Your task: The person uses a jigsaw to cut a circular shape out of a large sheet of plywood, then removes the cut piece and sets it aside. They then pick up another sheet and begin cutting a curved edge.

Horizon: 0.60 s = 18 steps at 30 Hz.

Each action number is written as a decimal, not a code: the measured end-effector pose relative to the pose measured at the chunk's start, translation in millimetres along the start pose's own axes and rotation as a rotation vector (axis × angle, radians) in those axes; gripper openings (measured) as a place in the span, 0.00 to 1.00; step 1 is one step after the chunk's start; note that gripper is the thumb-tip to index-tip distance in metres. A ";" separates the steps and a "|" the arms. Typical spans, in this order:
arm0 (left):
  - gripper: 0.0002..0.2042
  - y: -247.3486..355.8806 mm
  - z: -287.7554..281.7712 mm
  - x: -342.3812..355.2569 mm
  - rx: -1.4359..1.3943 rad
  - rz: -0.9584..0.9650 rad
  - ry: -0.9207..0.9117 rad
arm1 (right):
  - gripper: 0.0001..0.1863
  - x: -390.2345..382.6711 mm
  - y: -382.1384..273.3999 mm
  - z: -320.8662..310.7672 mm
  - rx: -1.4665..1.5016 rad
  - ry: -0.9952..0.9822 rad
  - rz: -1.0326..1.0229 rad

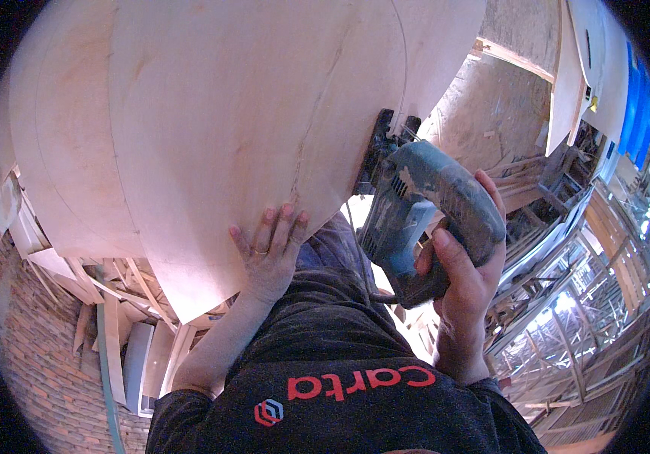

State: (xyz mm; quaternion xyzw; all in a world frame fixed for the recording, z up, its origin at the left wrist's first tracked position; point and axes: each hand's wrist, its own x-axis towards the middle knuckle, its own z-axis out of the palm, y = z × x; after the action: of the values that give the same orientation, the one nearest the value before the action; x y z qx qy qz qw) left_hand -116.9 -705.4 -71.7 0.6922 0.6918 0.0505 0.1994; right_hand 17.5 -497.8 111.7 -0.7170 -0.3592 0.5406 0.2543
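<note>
A large pale plywood sheet point(219, 113) spreads out in front of me, with thin curved pencil lines drawn across it. My left hand point(270, 246) lies flat on its near edge, fingers stretched out, a ring on one finger. In my right hand point(469, 265) is a worn blue-green jigsaw point(435, 204), my fingers wrapped round its handle. Its dark base plate rests on the sheet near the right edge, by a curved line. The blade's tip is hidden. A cord hangs from the back of the tool.
Beyond the right edge lies a dusty brown board point(484, 106). Cut plywood pieces point(566, 83) and a blue sheet point(639, 113) stand at the far right. Wood offcuts point(132, 295) lean by a brick wall point(45, 363) at lower left. Timber framing shows at lower right.
</note>
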 end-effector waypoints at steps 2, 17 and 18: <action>0.29 0.2 0.2 1.0 -0.001 -0.001 0.006 | 0.39 0.8 -0.7 -0.6 -0.003 -0.004 -0.004; 0.30 -0.9 1.3 4.0 -0.055 0.017 0.104 | 0.39 3.3 -5.1 5.3 -0.013 0.023 -0.017; 0.30 -0.8 0.3 4.5 -0.056 0.015 0.103 | 0.39 3.4 -7.5 11.0 -0.047 0.047 -0.026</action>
State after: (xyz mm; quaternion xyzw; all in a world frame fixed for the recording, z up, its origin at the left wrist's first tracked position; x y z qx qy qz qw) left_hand -117.4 -701.0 -73.3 0.6881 0.6941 0.1067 0.1825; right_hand 5.7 -490.8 112.2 -0.7305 -0.3748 0.5119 0.2528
